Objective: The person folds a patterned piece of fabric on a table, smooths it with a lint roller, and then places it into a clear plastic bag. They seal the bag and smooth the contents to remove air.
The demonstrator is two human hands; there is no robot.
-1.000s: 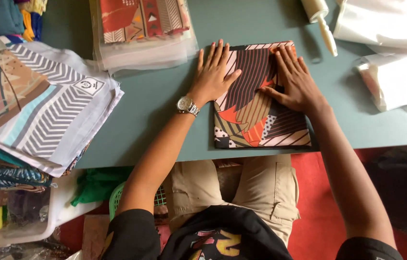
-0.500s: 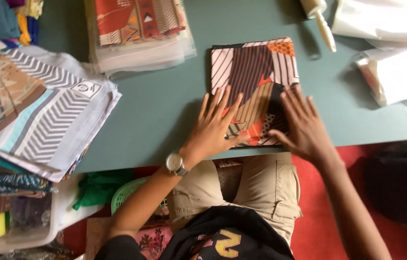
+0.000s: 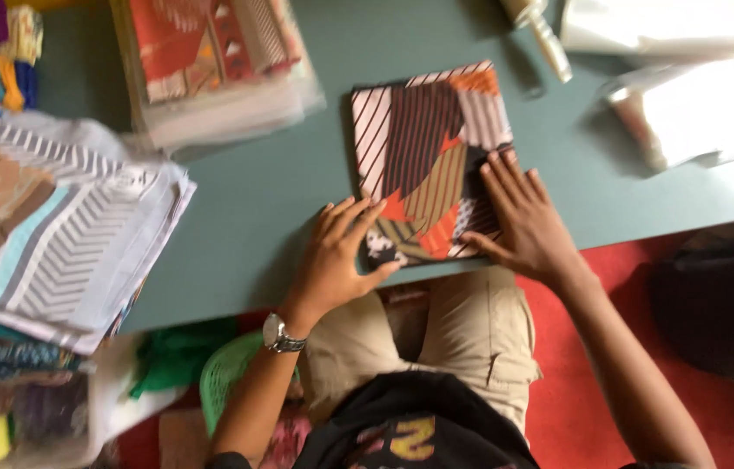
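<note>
Both hands flat and open, left hand (image 3: 337, 260) and right hand (image 3: 523, 221) pressing the folded patterned scarf (image 3: 428, 156) at the tabletop's (image 3: 297, 200) near edge, gripping nothing — it could slide off.

A textile packing workshop: stacked patterned fabrics (image 3: 63, 243), bagged cloths (image 3: 211, 69), worktable (image 3: 280, 208).

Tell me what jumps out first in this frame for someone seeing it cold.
The folded patterned cloth, striped in orange, brown and black, lies mid-table on the grey-green table, with the left hand flat at its near left corner and the right hand flat on its near right part. At the left edge sits a stack of folded chevron fabrics; behind it, toward the far edge, is a bagged pile of cloths.
</note>
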